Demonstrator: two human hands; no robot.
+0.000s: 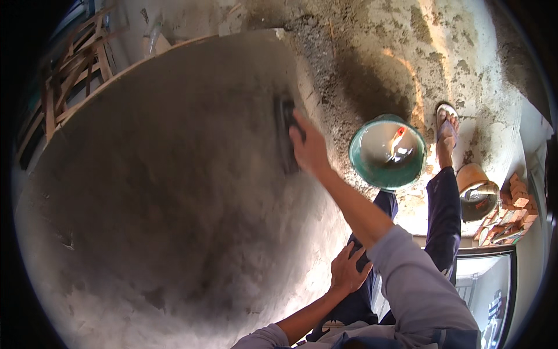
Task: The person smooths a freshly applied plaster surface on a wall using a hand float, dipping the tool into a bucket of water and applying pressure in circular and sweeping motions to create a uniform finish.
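Note:
My right hand (308, 144) is closed round the handle of a dark plastering float (285, 125). The float lies against the right part of a broad grey plastered surface (174, 145), close to its edge, and looks slightly blurred. Lower down, my left hand (349, 269) rests on my dark trouser leg with its fingers spread and holds nothing. To the right of the float stands a green bucket (386, 177) of cloudy water, in which something with a red end (400, 132) shows; I cannot make out what it is.
One sandalled foot (447, 119) stands right of the green bucket. Farther right are a second bucket (476, 203) with a tool across it and stacked bricks (519, 200). A glass-fronted panel (482, 285) is at lower right. Wooden frames (81, 64) lean at the far left.

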